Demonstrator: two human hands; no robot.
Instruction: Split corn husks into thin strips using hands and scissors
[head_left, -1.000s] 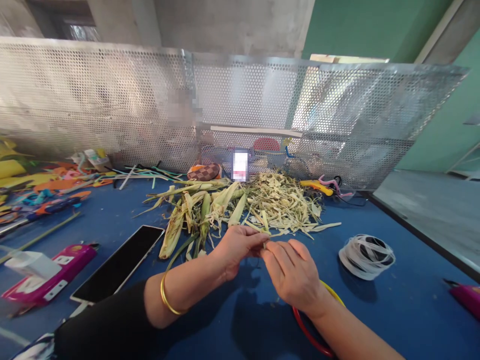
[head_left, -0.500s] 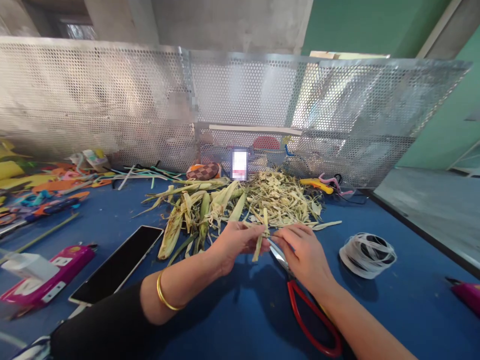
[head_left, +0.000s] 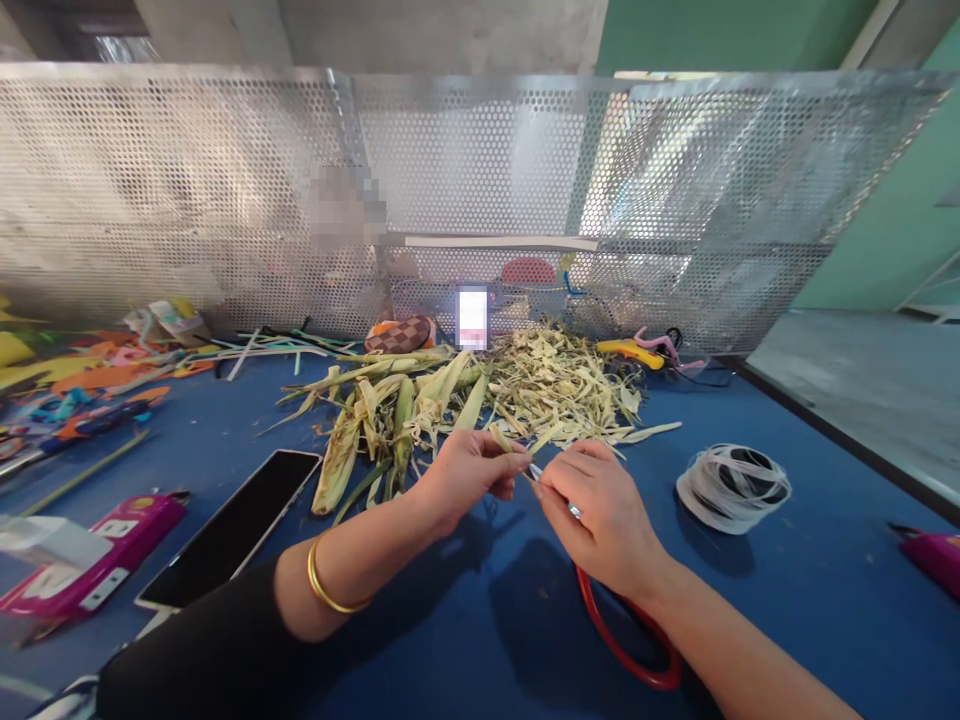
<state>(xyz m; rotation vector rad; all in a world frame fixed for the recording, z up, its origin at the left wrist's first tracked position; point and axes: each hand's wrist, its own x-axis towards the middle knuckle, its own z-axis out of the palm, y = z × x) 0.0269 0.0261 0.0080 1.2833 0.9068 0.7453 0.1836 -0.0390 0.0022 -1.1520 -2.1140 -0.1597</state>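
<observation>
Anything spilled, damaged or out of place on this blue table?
The white cord looks untidy, its loops loose and uneven around a dark spool; a husk left of the shredded pile looks weathered, browned in patches.

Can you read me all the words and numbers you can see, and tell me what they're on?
None that can be read.
Lit screen: blurred into squares, so any words on it are lost.
Magenta object on the left: its white patches are too blurred to show any writing.
White container at the back left: too small to tell if it has a label.
Pale plant strips and red-handled scissors: no words visible.
</observation>
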